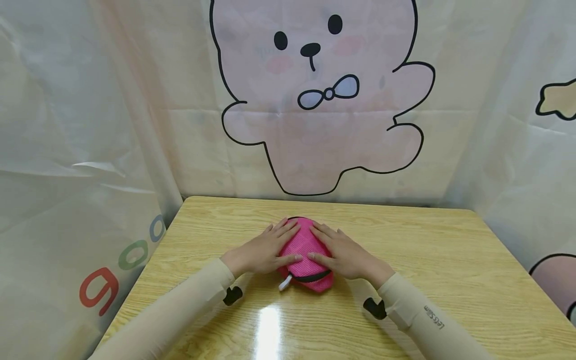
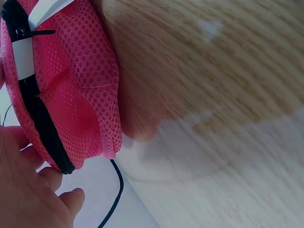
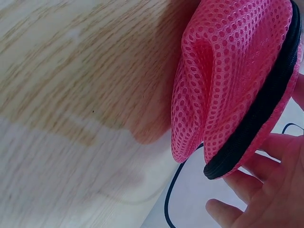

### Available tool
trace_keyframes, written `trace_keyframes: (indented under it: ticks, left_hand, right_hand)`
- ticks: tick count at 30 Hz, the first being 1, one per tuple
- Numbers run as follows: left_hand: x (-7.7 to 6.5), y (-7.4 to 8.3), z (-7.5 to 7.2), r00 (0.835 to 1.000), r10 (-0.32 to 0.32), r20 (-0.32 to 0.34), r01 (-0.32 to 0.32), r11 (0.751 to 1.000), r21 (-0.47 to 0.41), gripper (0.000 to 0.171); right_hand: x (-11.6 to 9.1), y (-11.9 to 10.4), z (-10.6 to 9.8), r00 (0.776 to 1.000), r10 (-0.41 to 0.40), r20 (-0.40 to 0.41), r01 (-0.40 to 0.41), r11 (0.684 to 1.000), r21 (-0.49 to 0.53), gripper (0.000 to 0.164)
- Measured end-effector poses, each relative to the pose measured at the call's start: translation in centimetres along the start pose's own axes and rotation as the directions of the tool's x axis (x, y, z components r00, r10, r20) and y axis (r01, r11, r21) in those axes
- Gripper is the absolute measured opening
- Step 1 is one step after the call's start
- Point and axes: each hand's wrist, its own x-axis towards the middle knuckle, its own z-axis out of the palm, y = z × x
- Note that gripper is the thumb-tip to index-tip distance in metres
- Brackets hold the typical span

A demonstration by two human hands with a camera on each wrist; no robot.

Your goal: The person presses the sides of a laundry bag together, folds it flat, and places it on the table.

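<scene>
A pink mesh pouch (image 1: 306, 245) with a black zipper (image 1: 310, 277) sits on the wooden table, its top bulging up between my hands. From the zipper's left end hangs a white tag (image 1: 285, 283). My left hand (image 1: 265, 250) lies on the pouch's left side, fingers extended over the mesh. On the opposite side my right hand (image 1: 348, 252) rests the same way, its thumb pointing at the left one. Both wrist views show the black zipper (image 2: 40, 118) running round the rim, with loose folded mesh (image 3: 223, 71) below it and fingers along the edge.
The wooden table (image 1: 405, 240) reaches back to a curtain (image 1: 189, 150) printed with a cartoon bear. More curtain hangs at left and right. Light glares off the tabletop near the front. Beyond the table edge, a dark cord (image 2: 118, 190) shows in the wrist views.
</scene>
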Motion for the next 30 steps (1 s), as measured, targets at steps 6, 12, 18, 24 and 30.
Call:
trace_keyframes:
  ticks: [6,12,18,24,30]
  left_hand:
    - [-0.1,0.0,0.3,1.0,-0.01,0.01,0.01,1.0,-0.004,0.086]
    - [-0.1,0.1,0.4,1.0,-0.015,0.023,0.016,1.0,-0.01,0.086]
    - [-0.1,-0.1,0.8,0.999,-0.017,0.031,0.017,1.0,-0.009,0.086]
    - [-0.1,-0.2,1.2,0.998,-0.037,0.047,0.037,0.999,0.0,0.087]
    - [-0.1,-0.3,1.5,0.998,-0.042,0.056,0.043,0.999,-0.015,0.087]
  right_hand:
    - [0.1,0.0,0.2,1.0,0.009,0.015,-0.009,1.0,-0.001,0.082]
    - [0.3,0.3,0.6,1.0,-0.002,0.014,0.002,1.0,-0.006,0.081]
    - [0.4,0.5,1.0,1.0,0.004,0.025,-0.003,1.0,-0.01,0.081]
    - [0.5,0.6,1.2,0.999,0.02,0.039,-0.02,1.0,-0.009,0.082]
    - [0.6,0.7,1.5,0.999,0.021,0.048,-0.021,1.0,-0.003,0.082]
